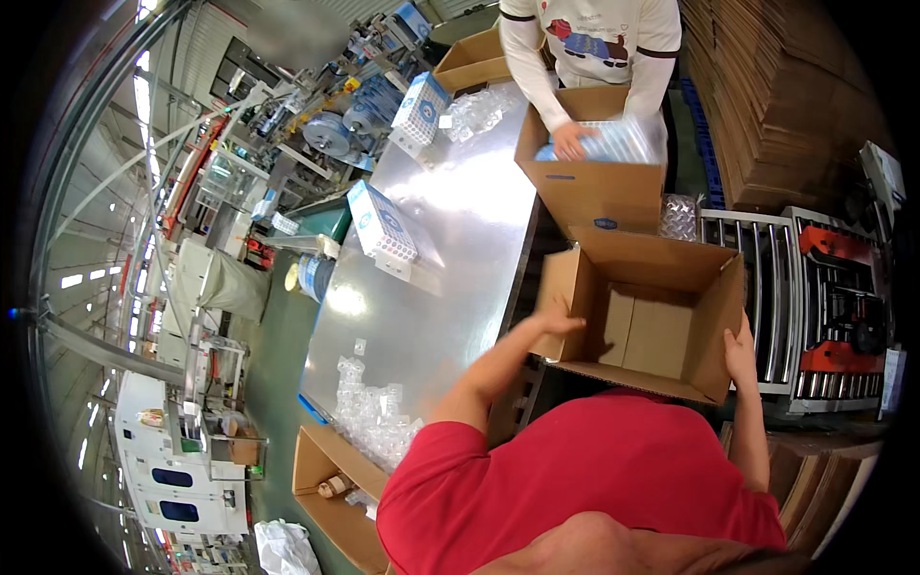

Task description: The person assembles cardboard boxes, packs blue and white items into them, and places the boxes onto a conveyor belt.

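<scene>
Holding open carton (676,264) between left hand (560,320) and right hand (739,355), in front of red shirt (594,460), just right of tabletop (460,259). At left wall: left fingers spread, gripping. At right wall: right fingers against outside, holding from that side. Inside: bare bottom panel, centre seam. Just beyond: second carton (596,196), blue-and-clear pack (618,144) in its opening under co-worker's hand (572,140); pack blurred. On tabletop: two white-and-blue boxes (383,225), plus clear plastic pieces (374,407) heaped at near end, more beside farther box. Lower left, beside tabletop: third carton (335,448) with brown item (335,486) and whitish scraps (360,499) inside. Beyond far end: another carton (471,59), contents can't tell. Right of held carton: roller conveyor (762,307).
</scene>
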Demonstrator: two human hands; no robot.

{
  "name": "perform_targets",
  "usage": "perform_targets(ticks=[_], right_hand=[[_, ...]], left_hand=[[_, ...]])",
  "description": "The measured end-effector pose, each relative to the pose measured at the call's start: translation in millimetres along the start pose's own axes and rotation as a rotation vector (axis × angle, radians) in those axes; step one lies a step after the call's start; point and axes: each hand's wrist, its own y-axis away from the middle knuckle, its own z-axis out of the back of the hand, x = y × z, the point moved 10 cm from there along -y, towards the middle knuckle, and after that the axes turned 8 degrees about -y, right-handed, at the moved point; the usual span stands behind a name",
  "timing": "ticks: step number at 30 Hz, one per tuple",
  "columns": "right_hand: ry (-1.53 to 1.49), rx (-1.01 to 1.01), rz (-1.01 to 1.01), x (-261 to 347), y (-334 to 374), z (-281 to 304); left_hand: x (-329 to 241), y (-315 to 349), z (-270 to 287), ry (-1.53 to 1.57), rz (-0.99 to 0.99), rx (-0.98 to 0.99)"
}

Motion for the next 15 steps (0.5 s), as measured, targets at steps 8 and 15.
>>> perform_targets(ticks=[8,15], right_hand=[[-0.243,-0.055,-0.195,-31,-27,-1],[0.007,-0.057,-0.013,2,-102,-175]], left_hand=[[15,-46,-18,0.06,-0.156,-0.082],[158,-8,208,0.148,-0.079,-0.748]])
